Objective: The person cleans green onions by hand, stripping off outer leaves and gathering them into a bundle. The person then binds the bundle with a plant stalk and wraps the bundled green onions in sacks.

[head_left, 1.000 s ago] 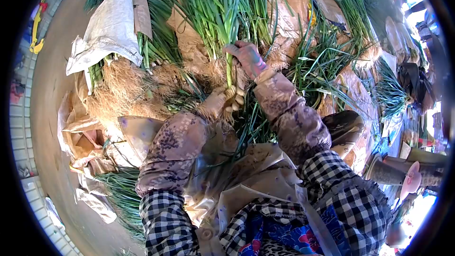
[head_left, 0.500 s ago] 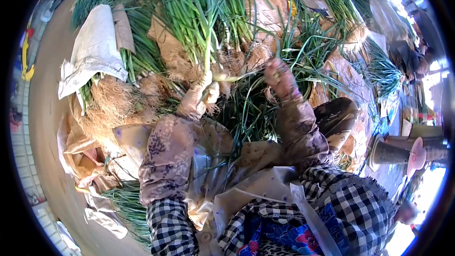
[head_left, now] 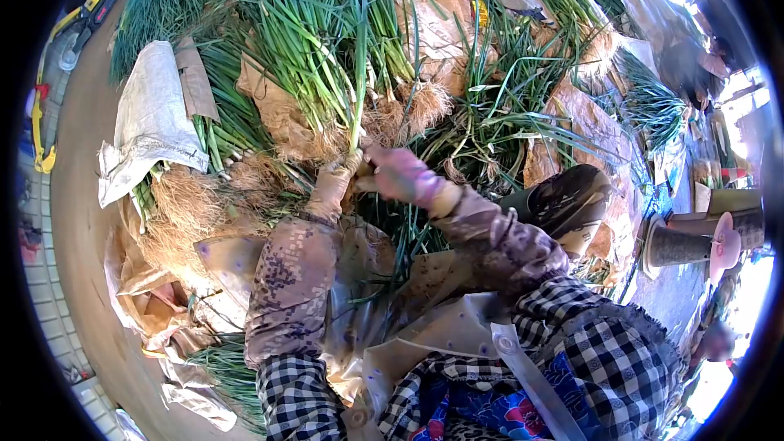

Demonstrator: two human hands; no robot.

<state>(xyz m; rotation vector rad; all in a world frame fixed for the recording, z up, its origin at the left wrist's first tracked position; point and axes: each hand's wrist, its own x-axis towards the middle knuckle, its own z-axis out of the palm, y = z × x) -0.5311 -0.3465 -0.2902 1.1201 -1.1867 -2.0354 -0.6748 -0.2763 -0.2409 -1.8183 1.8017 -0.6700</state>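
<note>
My left hand point(head_left: 333, 184) is closed round the root end of a green onion point(head_left: 359, 102), whose stalk points up and away from me. Against it, from the right, comes my right hand point(head_left: 402, 175), slightly blurred, its fingers curled in at the base of the same stalk. The roots are hidden by the hands. Just beyond them lies a large pile of green onions point(head_left: 306, 57) with tangled brown roots point(head_left: 420, 106) facing me. Loose green leaves point(head_left: 396, 224) lie below my hands.
A white sack point(head_left: 155, 106) covers a bundle at the left, its roots point(head_left: 188, 200) sticking out. Stripped leaves and stalks point(head_left: 506, 98) are heaped at the right. My knee point(head_left: 572, 204) is beside them. A grey stool-like object point(head_left: 678, 245) and a pink disc point(head_left: 725, 247) stand far right.
My right hand has moved left and down, from beyond the stalk to beside my left hand. The pale strip stretched between the hands is no longer seen. My left hand still holds the green onion.
</note>
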